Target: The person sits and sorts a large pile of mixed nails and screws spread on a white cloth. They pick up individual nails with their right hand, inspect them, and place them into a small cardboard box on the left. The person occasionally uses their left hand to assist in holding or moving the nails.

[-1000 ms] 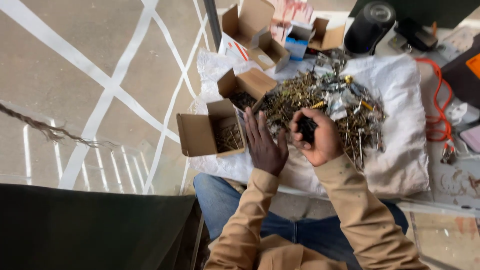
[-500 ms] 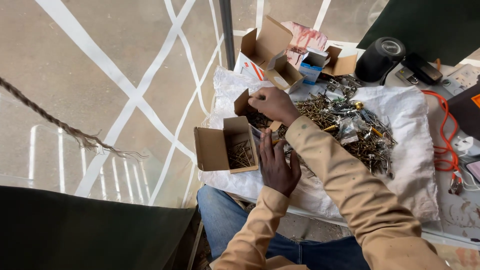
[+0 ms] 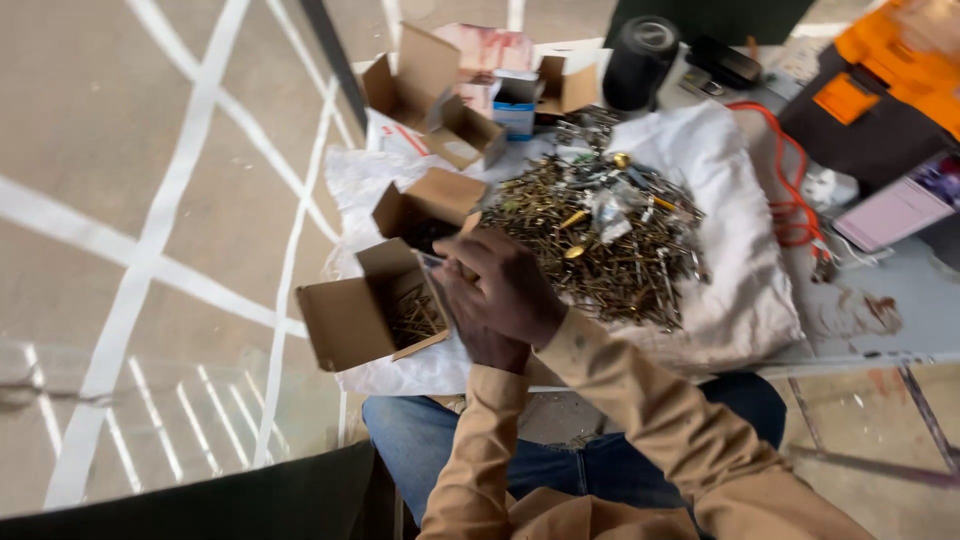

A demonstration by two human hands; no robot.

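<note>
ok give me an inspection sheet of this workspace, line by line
surface: white sack cloth spread on a grey table, stained at the right edge
job's things: pile of brass-coloured screws on the cloth; open cardboard box holding some screws; second open box behind it
clutter: more open boxes, small blue-and-white box, black cylinder, orange-and-black bag
grippers: right hand over left hand by the near box; whether they hold anything cannot be told
cables: orange cable at the cloth's right side
surroundings: pale floor with white lines, person seated in jeans and tan sleeves
</note>
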